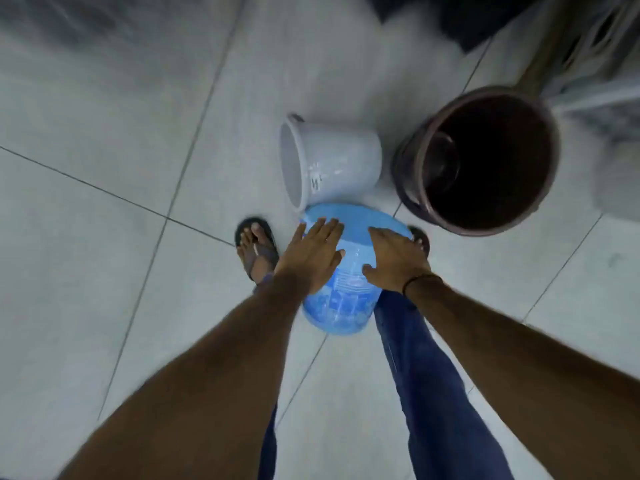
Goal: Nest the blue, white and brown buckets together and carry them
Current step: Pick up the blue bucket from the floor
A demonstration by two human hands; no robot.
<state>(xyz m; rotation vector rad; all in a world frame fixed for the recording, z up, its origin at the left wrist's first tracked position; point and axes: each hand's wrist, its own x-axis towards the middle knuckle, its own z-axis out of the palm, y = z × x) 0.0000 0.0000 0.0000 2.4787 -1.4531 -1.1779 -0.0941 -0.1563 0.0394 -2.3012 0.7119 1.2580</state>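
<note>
both hands (313, 254) (394, 259) grasp the blue bucket (341, 306); white bucket (332, 164) on its side, brown bucket (485, 161) upright beside.

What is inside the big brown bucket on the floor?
The brown bucket stands upright and looks empty: only its dark inner wall and what seems a handle lying against the wall show. The bottom is too dark to make out.
</note>
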